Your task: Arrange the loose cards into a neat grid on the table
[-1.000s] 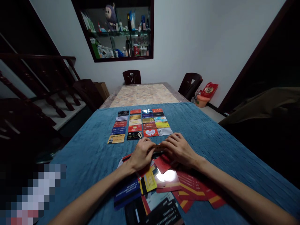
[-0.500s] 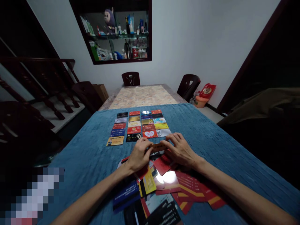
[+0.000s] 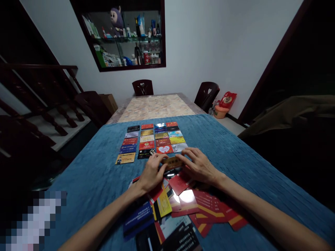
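Observation:
Between my two hands is a gold plastic card (image 3: pixel 171 162) with dark lettering, tilted up a little above the cloth. My left hand (image 3: pixel 153 171) pinches its left end, and my right hand (image 3: pixel 198 165) has its fingers on the right end. Beneath and in front of my wrists lies a loose pile of cards: a yellow card (image 3: pixel 162 204), a blue card (image 3: pixel 138 220), red cards (image 3: pixel 213 205) and black ones (image 3: pixel 180 240), many overlapping. Beyond my hands, cards lie face up in neat columns, among them a white-heart card (image 3: pixel 164 149) and a black card (image 3: pixel 146 153).
A blue cloth (image 3: pixel 225 157) covers the near part of the table, with the patterned tabletop (image 3: pixel 154 106) beyond. Dark chairs (image 3: pixel 142 88) stand around it. A wall cabinet (image 3: pixel 131 68) holds bottles and a plush toy. A red bag (image 3: pixel 227 100) is at the right.
The gold card has tipped so that more of its lettered face shows. Both hands still hold it near the same spot on the cloth. The whole view has shifted slightly.

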Tool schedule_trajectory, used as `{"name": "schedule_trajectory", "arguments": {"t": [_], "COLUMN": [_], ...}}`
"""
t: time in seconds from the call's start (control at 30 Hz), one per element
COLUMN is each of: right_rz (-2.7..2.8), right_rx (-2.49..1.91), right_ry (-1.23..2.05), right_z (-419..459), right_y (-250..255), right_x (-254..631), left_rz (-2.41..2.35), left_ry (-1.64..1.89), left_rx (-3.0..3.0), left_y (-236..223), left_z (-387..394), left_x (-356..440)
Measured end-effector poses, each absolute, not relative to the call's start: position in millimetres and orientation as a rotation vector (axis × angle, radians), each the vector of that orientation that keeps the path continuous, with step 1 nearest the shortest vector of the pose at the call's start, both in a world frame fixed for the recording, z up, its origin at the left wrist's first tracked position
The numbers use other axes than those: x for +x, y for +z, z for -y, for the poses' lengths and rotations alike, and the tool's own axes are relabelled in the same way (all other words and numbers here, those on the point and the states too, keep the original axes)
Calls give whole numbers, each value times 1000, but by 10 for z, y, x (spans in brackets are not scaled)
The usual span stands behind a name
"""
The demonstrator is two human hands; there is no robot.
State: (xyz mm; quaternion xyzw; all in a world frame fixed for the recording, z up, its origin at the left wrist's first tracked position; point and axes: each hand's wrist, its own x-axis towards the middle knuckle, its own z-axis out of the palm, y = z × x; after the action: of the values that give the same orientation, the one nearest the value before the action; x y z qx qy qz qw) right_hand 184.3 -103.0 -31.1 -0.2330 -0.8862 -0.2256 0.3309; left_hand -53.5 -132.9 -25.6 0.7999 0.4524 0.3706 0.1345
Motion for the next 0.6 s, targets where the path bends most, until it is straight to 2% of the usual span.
{"name": "schedule_trajectory", "arguments": {"t": [0.3,0.6], "right_rz": [2460,2539], "right_rx": [-697,-746], "right_ry": [-437,-295], "right_z": [940,667], "right_y": [-194,-39], "right_x": [1951,2176], "left_rz": [-1302,-1249], "left_ry": [1050,857], "left_rx": [2430,2636], "left_y": [-216,-97], "left_z": [1248,1009], "left_x": [-482,-289]}}
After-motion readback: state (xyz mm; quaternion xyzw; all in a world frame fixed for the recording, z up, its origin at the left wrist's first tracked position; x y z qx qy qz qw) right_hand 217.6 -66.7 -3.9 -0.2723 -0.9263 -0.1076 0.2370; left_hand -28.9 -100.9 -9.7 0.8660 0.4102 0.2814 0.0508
